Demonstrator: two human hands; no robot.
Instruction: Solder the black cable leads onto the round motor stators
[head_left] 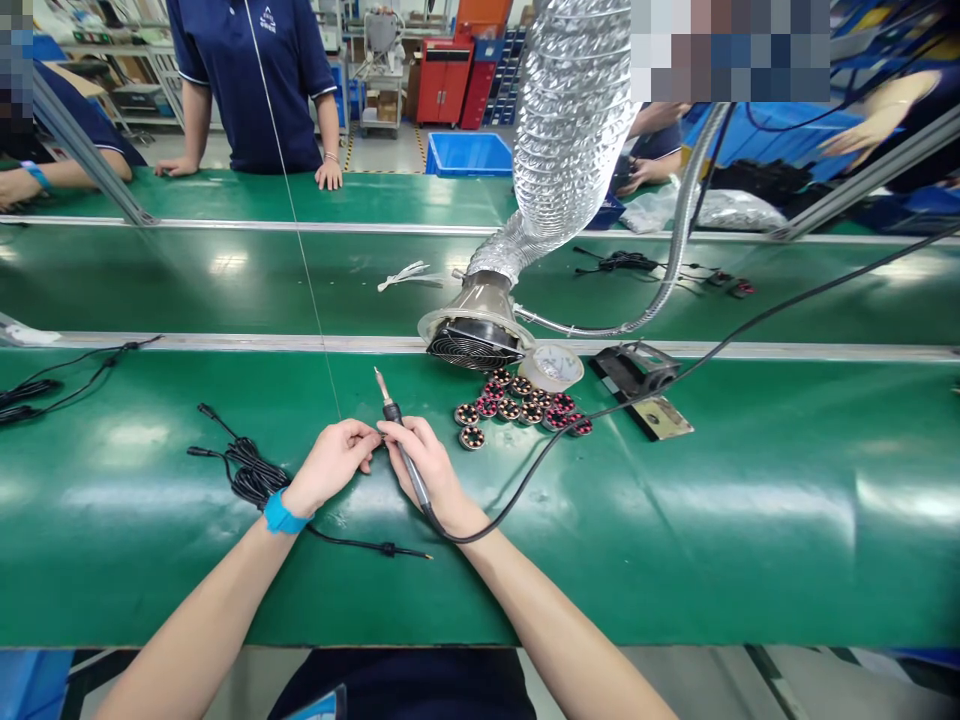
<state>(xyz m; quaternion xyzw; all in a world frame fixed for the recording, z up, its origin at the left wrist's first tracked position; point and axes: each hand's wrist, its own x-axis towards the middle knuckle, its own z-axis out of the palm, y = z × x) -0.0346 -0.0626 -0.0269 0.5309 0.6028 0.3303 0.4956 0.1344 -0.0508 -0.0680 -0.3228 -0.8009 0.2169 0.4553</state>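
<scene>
My right hand [427, 470] is closed around a soldering iron [411, 468], its metal tip pointing up and away from me. Close beside it, my left hand [337, 462], with a blue band at the wrist, has its fingertips pinched together. A small dark piece shows between the two hands, too small to name. A thin wire of solder [307, 260] hangs from above and ends near my left hand. By my left wrist lies a coiled black cable [255, 472] with connectors on its ends. Several small round motor stators with copper windings [508, 409] sit to the right of my hands.
Above the stators hangs a fume extractor fan [474, 342] on a silver duct [574, 120]. A roll of tape [553, 367] and an iron stand [643, 385] lie nearby. The iron's cord crosses the right side. Across the green bench [750, 520], a person in navy stands with both hands on the far surface.
</scene>
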